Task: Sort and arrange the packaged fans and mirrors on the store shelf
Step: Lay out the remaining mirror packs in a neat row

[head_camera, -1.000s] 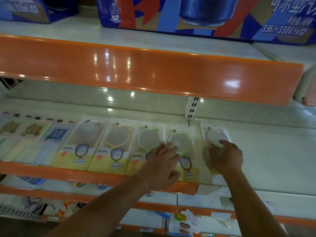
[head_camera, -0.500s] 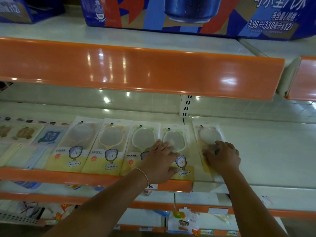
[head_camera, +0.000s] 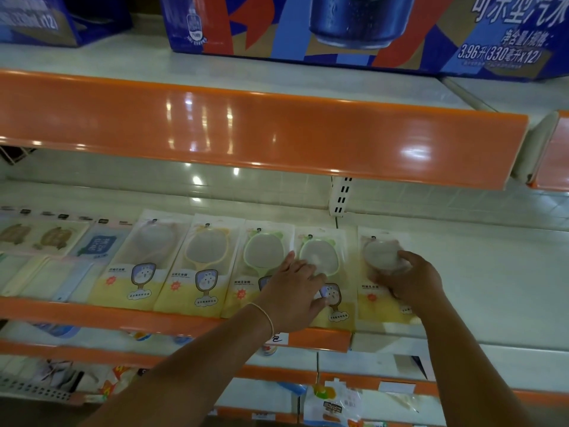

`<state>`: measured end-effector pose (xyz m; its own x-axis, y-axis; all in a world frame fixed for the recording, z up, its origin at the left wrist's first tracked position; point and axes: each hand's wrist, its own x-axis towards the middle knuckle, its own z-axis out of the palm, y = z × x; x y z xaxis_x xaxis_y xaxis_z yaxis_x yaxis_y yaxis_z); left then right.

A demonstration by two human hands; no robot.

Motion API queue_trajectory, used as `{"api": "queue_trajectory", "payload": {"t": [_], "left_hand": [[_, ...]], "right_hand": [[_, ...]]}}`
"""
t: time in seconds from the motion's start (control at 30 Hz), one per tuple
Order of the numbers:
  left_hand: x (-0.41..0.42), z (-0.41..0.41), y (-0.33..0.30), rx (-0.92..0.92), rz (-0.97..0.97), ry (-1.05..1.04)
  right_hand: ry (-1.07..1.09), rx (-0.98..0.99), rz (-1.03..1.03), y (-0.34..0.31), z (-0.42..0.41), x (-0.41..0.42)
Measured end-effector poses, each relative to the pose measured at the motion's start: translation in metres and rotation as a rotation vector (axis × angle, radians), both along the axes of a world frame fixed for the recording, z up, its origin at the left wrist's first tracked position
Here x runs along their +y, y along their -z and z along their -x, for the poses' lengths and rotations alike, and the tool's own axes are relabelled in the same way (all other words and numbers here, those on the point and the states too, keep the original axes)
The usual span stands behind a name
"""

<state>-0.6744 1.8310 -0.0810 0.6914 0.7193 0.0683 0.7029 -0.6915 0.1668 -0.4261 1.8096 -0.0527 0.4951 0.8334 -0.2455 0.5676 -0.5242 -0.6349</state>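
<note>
Our left hand (head_camera: 292, 294) lies flat, fingers (head_camera: 288, 260) spread and gripping nothing, pressing on the green-rimmed mirror pack (head_camera: 320, 266) at the near edge of the shelf (head_camera: 492, 272). Our right hand (head_camera: 411, 278) curls its fingers (head_camera: 400, 257) over the round head of the last mirror pack (head_camera: 380, 272), though whether they truly clamp it we cannot tell. That pack sits slightly apart, just right of the left fingers. Left of the left fingers a second green mirror pack (head_camera: 263, 260), a yellow mirror pack (head_camera: 203, 260) and a pale mirror pack (head_camera: 147, 257) lie side by side. Beyond our fingers, the orange upper shelf lip (head_camera: 261, 131) carries a blue drinks carton (head_camera: 354, 26).
</note>
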Motion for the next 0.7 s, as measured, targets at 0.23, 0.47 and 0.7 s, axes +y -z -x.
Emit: {"api": "queue_trajectory", "payload": {"t": [0.23,0.47,0.7], "left_hand": [[0.001,0.002,0.002,-0.062,-0.034,-0.002],[0.003,0.004,-0.001,-0.312,0.035,-0.148],[-0.001,0.019,-0.001,-0.216,0.058,-0.164]], "right_hand": [[0.381,0.93,-0.192,-0.002,-0.014,-0.005],[0.244,0.873,-0.283,0.003,0.017,-0.006],[0.024,0.569,-0.264,0.015,0.066,0.009]]}}
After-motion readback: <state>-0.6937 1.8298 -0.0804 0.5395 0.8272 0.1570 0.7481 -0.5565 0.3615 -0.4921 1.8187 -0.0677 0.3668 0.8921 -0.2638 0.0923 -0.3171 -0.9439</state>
